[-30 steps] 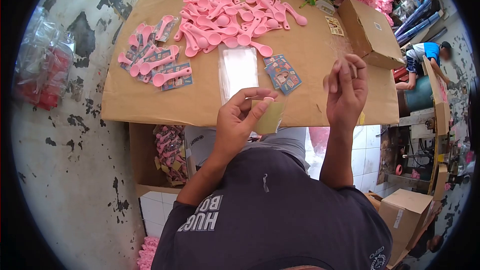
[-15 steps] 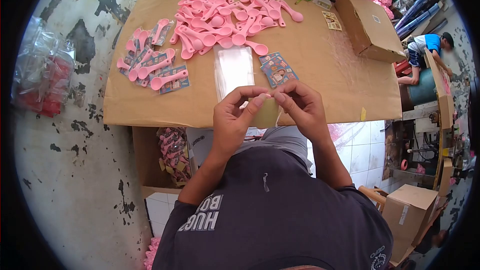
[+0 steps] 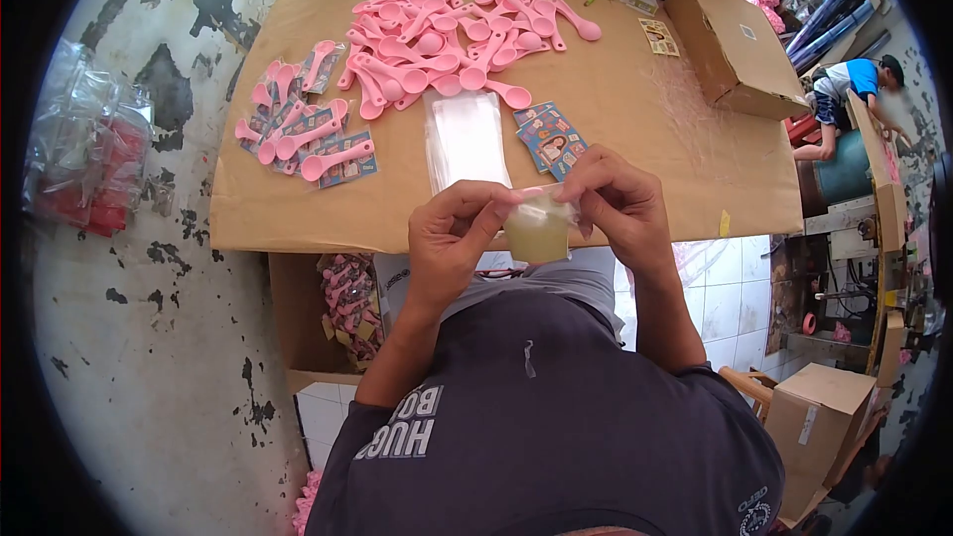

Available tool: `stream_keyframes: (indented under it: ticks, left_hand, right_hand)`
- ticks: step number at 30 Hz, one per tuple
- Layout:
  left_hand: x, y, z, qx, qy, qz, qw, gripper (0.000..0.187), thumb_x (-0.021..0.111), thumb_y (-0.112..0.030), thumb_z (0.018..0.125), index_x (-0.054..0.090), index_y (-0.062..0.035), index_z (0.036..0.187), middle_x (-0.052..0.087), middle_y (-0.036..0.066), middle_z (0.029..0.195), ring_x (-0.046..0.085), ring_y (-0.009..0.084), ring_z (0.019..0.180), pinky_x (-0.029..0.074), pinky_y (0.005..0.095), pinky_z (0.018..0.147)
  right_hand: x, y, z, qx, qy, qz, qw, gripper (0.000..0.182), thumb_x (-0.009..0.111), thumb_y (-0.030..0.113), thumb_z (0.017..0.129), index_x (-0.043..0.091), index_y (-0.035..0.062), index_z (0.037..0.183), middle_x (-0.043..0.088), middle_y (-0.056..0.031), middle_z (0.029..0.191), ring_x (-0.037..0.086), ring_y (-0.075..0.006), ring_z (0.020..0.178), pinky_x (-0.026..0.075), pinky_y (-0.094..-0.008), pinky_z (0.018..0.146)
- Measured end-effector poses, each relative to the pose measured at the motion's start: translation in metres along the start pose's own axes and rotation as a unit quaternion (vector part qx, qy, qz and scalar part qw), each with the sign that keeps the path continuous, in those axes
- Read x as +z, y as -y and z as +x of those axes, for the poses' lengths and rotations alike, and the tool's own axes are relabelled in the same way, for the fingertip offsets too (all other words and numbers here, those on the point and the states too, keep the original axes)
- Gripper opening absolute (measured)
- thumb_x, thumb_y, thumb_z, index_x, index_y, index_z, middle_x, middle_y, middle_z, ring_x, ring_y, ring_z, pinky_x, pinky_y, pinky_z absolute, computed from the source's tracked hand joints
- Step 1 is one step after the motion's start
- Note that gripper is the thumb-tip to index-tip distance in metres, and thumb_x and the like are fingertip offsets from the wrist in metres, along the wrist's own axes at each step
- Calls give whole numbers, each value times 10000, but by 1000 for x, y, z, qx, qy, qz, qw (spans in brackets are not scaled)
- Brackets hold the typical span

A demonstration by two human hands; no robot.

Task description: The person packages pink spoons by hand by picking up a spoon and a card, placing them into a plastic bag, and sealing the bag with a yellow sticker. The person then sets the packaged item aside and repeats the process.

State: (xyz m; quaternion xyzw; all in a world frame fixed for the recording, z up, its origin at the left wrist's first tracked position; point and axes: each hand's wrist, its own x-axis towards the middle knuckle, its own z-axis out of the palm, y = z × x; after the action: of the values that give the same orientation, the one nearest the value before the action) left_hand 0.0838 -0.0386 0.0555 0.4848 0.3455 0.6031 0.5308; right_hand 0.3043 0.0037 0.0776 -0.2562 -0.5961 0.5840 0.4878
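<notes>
Dozens of pink spoons (image 3: 437,45) lie heaped at eleven o'clock from your hands on the brown-covered tabletop (image 3: 328,213); spoons with printed cards (image 3: 308,129) sit at ten. A cardboard box (image 3: 730,50) stands toward two, with another person (image 3: 844,84) well beyond it, and a peeling wall (image 3: 139,308) is at nine. Your left hand (image 3: 449,238) and right hand (image 3: 623,210) pinch the top edge of a small clear bag (image 3: 538,234), greenish inside. It hangs at three o'clock from your left hand, nine from your right.
</notes>
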Motion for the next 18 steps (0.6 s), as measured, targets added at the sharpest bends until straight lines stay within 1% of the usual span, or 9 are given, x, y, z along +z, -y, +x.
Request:
stream_keyframes:
  ticks: [2,5,9,11,12,14,15,17,18]
  left_hand:
    - [-1,-5,-1,24,24,17,999,76,618,18,998,674,15,1049,744,100,974,682,101,900,516,234,805]
    - [-1,-8,-1,46,32,-2,998,105,593,48,988,675,13,1044,728,82,970,663,93,922,500,238,819]
    - [-7,-8,-2,31,42,-15,999,71,616,15,977,663,22,1030,725,89,991,673,120,968,509,259,857]
    - [-13,-2,-2,42,59,-17,997,92,588,17,992,629,50,1068,736,180,1058,703,191,1016,573,315,896]
    - [-13,-2,-1,42,58,-16,997,92,588,17,992,629,50,1068,736,180,1058,703,191,1016,573,315,896]
    - [-11,-1,0,8,56,-123,991,98,622,-15,987,620,44,1065,731,184,1088,704,179,1012,585,320,876]
    - [-10,1,-1,7,56,-123,991,98,622,-15,987,620,44,1065,731,184,1088,704,179,1012,585,320,876]
    - [-10,8,-1,-10,32,-43,999,143,642,-13,986,603,31,1116,735,177,1090,705,165,1000,594,316,844]
    - [-7,7,-1,-11,32,-42,999,143,642,-13,986,603,31,1116,735,177,1090,705,165,1000,594,316,844]
  right_hand:
    - [-2,0,0,-10,26,-14,1000,127,611,-59,955,723,-20,1000,617,-70,1022,586,-71,770,471,-212,645]
    - [-1,1,3,-36,37,-34,998,170,583,-98,932,728,-23,981,628,-83,1023,599,-85,809,478,-221,679]
    - [2,7,5,-38,43,-62,996,164,591,-81,920,732,-15,974,643,-84,983,606,-100,811,466,-219,690]
    - [-1,7,8,-97,75,-135,983,172,588,-112,846,724,-34,917,635,-115,969,582,-90,785,432,-218,649]
    - [-1,8,8,-96,76,-134,983,172,588,-112,846,724,-34,917,635,-115,969,582,-90,785,432,-218,649]
    - [1,11,7,-70,59,-137,986,97,635,-75,861,714,-26,890,632,-103,945,581,-97,844,432,-219,699]
    - [2,11,6,-69,58,-137,986,97,635,-75,861,714,-26,890,632,-103,945,581,-97,844,432,-219,699]
    - [4,10,4,2,38,-166,985,79,710,-50,863,664,-13,915,613,-79,959,578,-97,881,440,-213,726]
    - [4,6,4,2,37,-165,986,79,710,-50,863,664,-13,915,613,-79,959,578,-97,881,440,-213,726]
